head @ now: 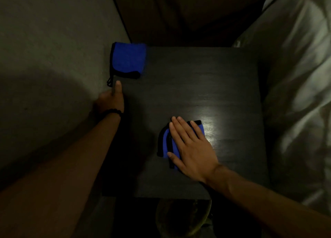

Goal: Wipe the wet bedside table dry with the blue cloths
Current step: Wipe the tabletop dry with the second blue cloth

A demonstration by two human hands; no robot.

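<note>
The dark wooden bedside table (pixel 206 80) fills the middle of the head view, with a bright glare patch near its centre. My right hand (pixel 189 146) lies flat with straight fingers on a folded blue cloth with black trim (pixel 165 141), pressing it to the tabletop near the front. A second folded blue cloth (pixel 128 59) sits at the table's far left corner, apart from both hands. My left hand (pixel 112 99) grips the table's left edge, thumb lying on top and pointing at that cloth, fingers hidden below the edge.
A grey wall (pixel 44 58) runs along the left of the table. Pale bedding (pixel 300 76) crowds the right side. A dark headboard or panel (pixel 179 13) stands behind. A shoe (pixel 184 218) shows on the floor below the front edge.
</note>
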